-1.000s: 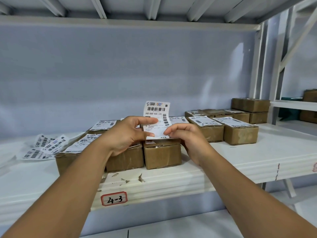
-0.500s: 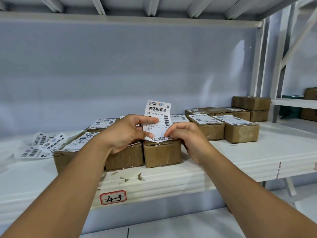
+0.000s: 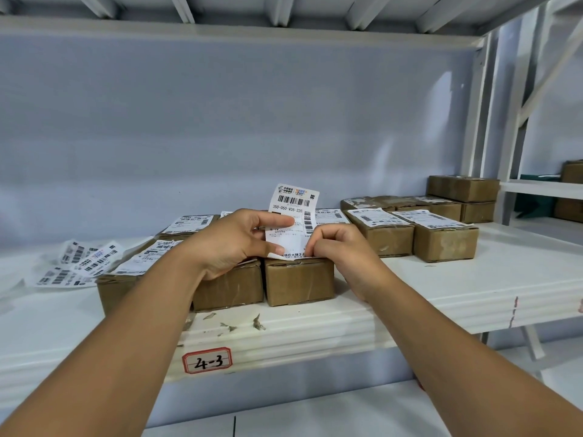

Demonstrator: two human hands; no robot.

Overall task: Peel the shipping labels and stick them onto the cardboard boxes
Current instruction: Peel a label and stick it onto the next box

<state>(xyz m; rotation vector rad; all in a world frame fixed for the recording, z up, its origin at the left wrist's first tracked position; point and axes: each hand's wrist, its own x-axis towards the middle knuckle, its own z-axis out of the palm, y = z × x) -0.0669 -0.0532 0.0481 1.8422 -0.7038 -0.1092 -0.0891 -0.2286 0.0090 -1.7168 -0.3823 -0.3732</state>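
Note:
A white shipping label point(image 3: 291, 212) with barcodes stands upright above a small cardboard box point(image 3: 299, 280) at the middle of the shelf. My left hand point(image 3: 235, 242) pinches the label's left side between thumb and fingers. My right hand point(image 3: 339, 247) pinches its lower right corner, where the bottom edge curls away from the backing. More brown boxes flank it: one under my left hand point(image 3: 228, 287), one at the far left point(image 3: 115, 290), and labelled ones to the right point(image 3: 383, 234) point(image 3: 444, 239).
Loose labels point(image 3: 82, 263) lie on the white shelf point(image 3: 441, 288) at the left. A stack of two boxes point(image 3: 462, 198) stands at the back right beside the rack upright. A "4-3" tag point(image 3: 206, 361) marks the shelf's front edge. Cardboard scraps point(image 3: 239, 323) lie near it.
The label's bottom edge has curled further off its backing under my right fingers. Both hands stay nearly in place above the middle box.

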